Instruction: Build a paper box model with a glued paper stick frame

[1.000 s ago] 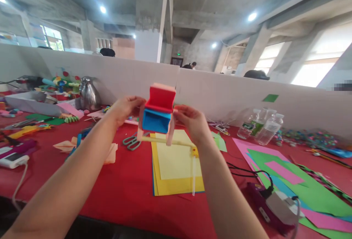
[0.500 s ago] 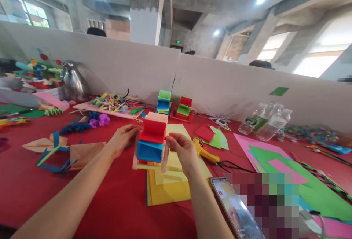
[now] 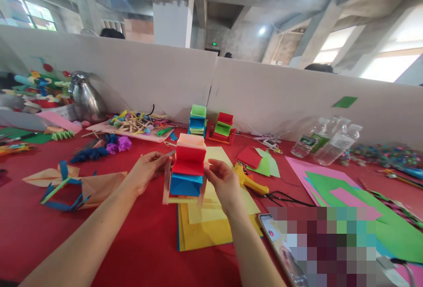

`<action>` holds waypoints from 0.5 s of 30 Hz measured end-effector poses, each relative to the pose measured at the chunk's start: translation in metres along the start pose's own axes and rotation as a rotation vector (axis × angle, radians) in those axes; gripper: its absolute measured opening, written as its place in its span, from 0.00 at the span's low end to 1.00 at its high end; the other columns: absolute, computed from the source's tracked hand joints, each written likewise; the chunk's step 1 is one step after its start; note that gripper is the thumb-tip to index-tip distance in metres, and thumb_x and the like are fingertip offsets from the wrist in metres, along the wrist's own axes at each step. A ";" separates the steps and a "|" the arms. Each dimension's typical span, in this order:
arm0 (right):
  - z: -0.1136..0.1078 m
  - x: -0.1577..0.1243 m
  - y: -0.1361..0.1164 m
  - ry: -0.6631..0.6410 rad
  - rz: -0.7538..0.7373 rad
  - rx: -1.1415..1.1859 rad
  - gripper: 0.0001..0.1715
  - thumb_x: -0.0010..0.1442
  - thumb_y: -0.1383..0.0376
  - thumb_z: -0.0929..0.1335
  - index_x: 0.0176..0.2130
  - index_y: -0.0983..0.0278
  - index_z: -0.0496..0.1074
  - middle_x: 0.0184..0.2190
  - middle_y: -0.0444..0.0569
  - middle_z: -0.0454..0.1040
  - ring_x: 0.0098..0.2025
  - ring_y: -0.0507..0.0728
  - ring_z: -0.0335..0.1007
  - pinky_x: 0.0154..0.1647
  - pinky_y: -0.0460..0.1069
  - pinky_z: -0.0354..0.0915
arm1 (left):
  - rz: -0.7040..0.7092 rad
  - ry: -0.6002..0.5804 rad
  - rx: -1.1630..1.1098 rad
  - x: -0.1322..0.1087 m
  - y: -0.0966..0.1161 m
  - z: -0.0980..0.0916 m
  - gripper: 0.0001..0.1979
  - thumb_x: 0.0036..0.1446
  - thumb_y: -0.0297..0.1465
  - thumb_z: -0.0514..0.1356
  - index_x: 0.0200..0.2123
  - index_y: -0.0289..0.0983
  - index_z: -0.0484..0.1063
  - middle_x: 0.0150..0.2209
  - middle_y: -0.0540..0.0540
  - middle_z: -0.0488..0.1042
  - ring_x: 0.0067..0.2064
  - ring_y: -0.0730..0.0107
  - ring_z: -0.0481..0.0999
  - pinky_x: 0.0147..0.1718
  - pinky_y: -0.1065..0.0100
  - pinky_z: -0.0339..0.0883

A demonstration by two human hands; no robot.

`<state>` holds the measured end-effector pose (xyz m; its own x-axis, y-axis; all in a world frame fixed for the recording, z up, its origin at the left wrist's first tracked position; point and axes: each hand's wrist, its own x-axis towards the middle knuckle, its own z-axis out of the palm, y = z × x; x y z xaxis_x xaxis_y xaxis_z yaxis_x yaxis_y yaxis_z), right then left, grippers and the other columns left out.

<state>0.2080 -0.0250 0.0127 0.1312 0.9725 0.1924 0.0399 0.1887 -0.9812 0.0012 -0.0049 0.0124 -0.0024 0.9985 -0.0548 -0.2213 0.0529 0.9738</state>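
Note:
A paper wheel (image 3: 189, 163) with peach, red and blue folded sections sits in a pale stick frame, held above the table. My left hand (image 3: 148, 168) pinches the left end of the frame near its top. At the right end, my right hand (image 3: 222, 180) pinches with thumb and fingers by the axle; the exact contact is partly hidden. Below the wheel lie yellow paper sheets (image 3: 211, 229). Behind it stand two similar paper wheels, one green and blue (image 3: 197, 122), the other red and green (image 3: 224, 127).
A yellow glue gun (image 3: 253, 182) with a black cord and a phone (image 3: 280, 252) lie to the right. Plastic bottles (image 3: 337, 144) and coloured paper are farther right. A steel jug (image 3: 86, 97), craft sticks (image 3: 137, 123) and a peach-and-blue paper construction (image 3: 99, 190) are at left.
The paper wheel and both hands have shifted slightly to the right in view. The wheel's sections have turned a little. Both hands keep their pinch; the camera view has moved slightly.

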 end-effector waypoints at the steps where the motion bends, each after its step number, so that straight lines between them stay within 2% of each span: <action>1: 0.000 0.000 0.001 0.000 -0.006 -0.017 0.23 0.44 0.55 0.72 0.39 0.64 0.69 0.29 0.48 0.75 0.32 0.55 0.71 0.34 0.50 0.65 | 0.008 0.002 0.016 0.000 0.000 0.001 0.18 0.37 0.42 0.67 0.24 0.35 0.66 0.21 0.52 0.72 0.22 0.75 0.71 0.22 0.74 0.62; 7: 0.000 -0.001 0.001 0.002 -0.053 -0.162 0.17 0.48 0.56 0.70 0.35 0.64 0.69 0.29 0.50 0.74 0.30 0.56 0.70 0.31 0.50 0.64 | 0.098 0.018 0.124 -0.001 -0.003 0.006 0.18 0.36 0.42 0.68 0.23 0.36 0.67 0.19 0.52 0.72 0.21 0.75 0.69 0.22 0.73 0.61; 15: 0.001 -0.006 -0.005 -0.031 -0.113 -0.331 0.09 0.50 0.59 0.68 0.31 0.62 0.67 0.24 0.45 0.72 0.26 0.54 0.68 0.26 0.48 0.60 | 0.191 0.001 0.200 0.001 -0.006 0.004 0.18 0.36 0.39 0.68 0.28 0.36 0.69 0.25 0.49 0.74 0.30 0.68 0.73 0.29 0.71 0.63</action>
<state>0.2062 -0.0320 0.0164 0.0772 0.9526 0.2944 0.3725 0.2463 -0.8948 0.0065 -0.0039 0.0069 -0.0264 0.9906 0.1344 -0.0202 -0.1349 0.9906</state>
